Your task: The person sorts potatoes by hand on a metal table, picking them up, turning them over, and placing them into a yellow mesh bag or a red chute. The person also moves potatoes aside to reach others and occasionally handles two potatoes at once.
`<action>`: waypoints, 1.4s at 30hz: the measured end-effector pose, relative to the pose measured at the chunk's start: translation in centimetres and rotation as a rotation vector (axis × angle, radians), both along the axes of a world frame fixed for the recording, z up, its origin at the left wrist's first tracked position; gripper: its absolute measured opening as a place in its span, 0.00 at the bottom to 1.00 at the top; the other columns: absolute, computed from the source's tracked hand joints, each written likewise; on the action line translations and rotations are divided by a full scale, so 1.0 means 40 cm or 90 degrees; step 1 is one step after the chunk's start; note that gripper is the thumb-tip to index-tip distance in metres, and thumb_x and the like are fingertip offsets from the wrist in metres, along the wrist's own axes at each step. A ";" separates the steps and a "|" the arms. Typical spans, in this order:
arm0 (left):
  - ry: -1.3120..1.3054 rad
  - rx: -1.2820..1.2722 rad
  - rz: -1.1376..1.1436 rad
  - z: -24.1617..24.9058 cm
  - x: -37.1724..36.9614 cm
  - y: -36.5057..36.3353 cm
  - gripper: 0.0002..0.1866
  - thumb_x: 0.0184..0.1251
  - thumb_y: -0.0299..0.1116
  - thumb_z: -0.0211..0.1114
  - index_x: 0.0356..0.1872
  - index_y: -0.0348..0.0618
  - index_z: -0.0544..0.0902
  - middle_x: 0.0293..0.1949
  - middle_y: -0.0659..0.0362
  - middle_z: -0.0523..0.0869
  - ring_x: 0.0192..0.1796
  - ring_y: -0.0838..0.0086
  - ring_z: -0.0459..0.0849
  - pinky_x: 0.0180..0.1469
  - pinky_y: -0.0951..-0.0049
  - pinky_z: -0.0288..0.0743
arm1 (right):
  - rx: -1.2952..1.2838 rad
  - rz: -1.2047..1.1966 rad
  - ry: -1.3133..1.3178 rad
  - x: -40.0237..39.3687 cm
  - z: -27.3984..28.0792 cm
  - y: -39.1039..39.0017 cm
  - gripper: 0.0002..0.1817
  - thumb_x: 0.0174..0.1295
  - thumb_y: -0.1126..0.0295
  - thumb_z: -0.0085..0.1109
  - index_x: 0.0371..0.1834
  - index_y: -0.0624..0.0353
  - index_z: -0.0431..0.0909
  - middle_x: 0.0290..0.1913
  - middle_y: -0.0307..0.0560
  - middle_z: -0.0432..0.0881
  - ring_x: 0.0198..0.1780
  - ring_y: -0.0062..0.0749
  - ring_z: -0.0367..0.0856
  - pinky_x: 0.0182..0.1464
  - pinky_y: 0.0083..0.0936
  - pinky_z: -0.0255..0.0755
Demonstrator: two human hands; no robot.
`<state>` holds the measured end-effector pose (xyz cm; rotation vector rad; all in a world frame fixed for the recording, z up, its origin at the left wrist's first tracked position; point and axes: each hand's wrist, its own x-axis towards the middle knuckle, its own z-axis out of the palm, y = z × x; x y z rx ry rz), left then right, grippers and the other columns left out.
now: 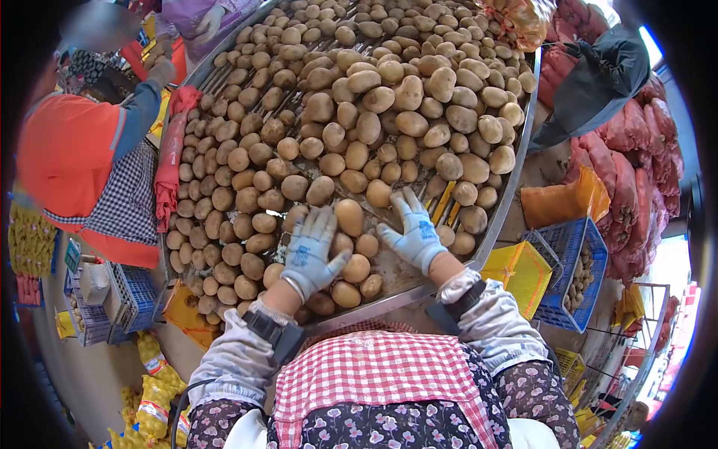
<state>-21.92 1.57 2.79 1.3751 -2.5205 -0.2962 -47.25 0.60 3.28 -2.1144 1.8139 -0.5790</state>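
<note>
Both my hands wear pale blue-white gloves at the near edge of a metal sorting table (404,301) heaped with potatoes (378,97). My left hand (309,247) lies palm down over potatoes, its fingers extended and the thumb apart, beside a large potato (349,217). My right hand (413,230) is spread on a bare, dirty stretch of the table, with nothing in it. Several potatoes lie between the two hands. Just beyond my right hand, yellow strips (443,203) show among the potatoes.
At the left stands a person in an orange garment (71,142); another person's gloved hand (210,24) is at the far left edge. Yellow (516,273) and blue crates (574,277) stand at the right, near red mesh sacks (628,179). An orange bag (188,314) hangs at the near left.
</note>
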 end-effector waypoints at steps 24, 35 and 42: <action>-0.071 0.047 0.103 -0.003 -0.252 -0.341 0.28 0.51 0.50 0.71 0.53 0.54 0.78 0.69 0.46 0.62 0.73 0.52 0.56 0.71 0.41 0.45 | 0.243 -0.308 -1.192 -0.052 -0.016 -0.039 0.24 0.62 0.50 0.55 0.51 0.58 0.75 0.48 0.51 0.82 0.44 0.44 0.82 0.47 0.43 0.79; 0.167 -0.086 0.070 0.009 -0.131 -0.239 0.29 0.64 0.49 0.58 0.64 0.48 0.71 0.68 0.47 0.67 0.70 0.52 0.63 0.72 0.47 0.49 | 0.489 -0.156 -1.514 -0.009 0.088 0.005 0.36 0.62 0.39 0.47 0.66 0.51 0.69 0.55 0.49 0.79 0.45 0.44 0.80 0.34 0.33 0.75; -0.025 0.433 -0.040 0.172 -0.060 -0.165 0.29 0.60 0.49 0.62 0.61 0.48 0.75 0.68 0.48 0.68 0.67 0.54 0.67 0.72 0.49 0.52 | 0.428 -0.089 -1.511 -0.029 0.084 0.010 0.35 0.63 0.41 0.49 0.67 0.52 0.66 0.63 0.53 0.73 0.49 0.45 0.81 0.44 0.37 0.79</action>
